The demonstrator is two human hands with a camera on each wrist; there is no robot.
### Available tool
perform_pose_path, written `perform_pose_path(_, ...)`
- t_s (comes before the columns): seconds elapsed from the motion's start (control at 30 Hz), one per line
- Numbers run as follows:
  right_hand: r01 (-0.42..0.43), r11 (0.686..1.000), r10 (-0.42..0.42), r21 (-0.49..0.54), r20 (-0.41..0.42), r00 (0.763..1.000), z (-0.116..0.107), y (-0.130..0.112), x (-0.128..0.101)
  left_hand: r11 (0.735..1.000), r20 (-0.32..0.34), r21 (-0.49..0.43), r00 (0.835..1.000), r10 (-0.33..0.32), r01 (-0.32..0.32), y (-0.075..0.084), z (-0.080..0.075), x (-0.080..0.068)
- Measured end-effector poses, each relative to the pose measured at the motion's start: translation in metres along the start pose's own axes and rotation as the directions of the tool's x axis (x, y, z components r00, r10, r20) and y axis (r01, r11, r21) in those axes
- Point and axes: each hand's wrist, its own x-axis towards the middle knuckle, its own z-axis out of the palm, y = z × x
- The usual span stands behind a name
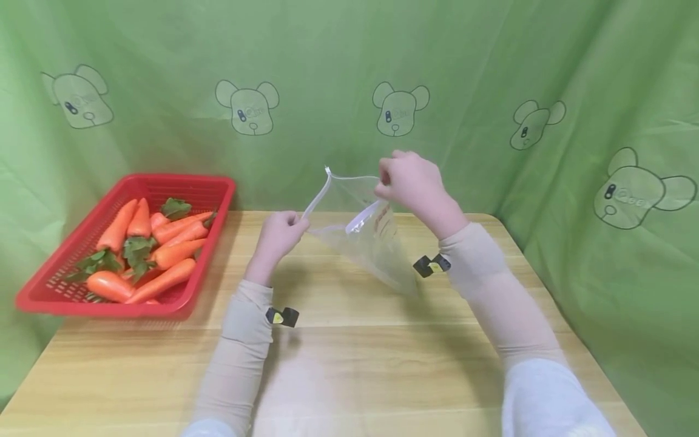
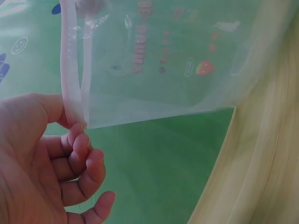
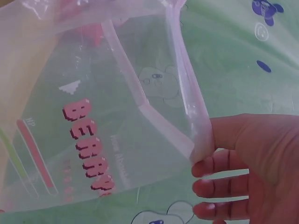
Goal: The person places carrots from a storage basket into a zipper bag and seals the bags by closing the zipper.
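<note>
1. Left hand pinches the rim, other fingers loosely curled; a gentle outward pull should hold it wide.
2. Bag, gaping, hangs between the hands over the table: clear, thin, pale-rimmed, printed with red letters and a strawberry.
3. Right hand pinches the rim opposite, other fingers loosely bent; best match the left's pull.

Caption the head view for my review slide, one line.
Left hand and right hand hold a translucent zip bag open beside a red basket of carrots.
</note>
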Motion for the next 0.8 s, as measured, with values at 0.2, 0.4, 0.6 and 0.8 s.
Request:
perform_pose_path(0.2,0.059,0.993,-0.062,-0.101,-0.028,0.998,0.007,-0.019,0.005,0.995,-0.004,0.095,1.0,-0.001,0.001,-0.004,-0.001,-0.001)
perform_pose_path(0.4,0.062,0.993,-0.065,-0.101,-0.033,0.997,0.013,-0.029,0.007,0.963,0.026,0.27,0.999,-0.023,0.015,-0.002,-0.003,-0.005)
perform_pose_path(0.6,0.032,0.997,-0.036,-0.069,-0.066,0.997,0.018,-0.032,0.008,0.934,0.037,0.356,0.999,-0.024,0.009,0.016,-0.022,-0.021)
perform_pose_path(0.8,0.024,0.999,-0.028,-0.04,-0.105,0.994,0.027,-0.033,0.01,0.895,0.002,0.445,1.0,0.005,-0.006,0.026,-0.057,-0.04)
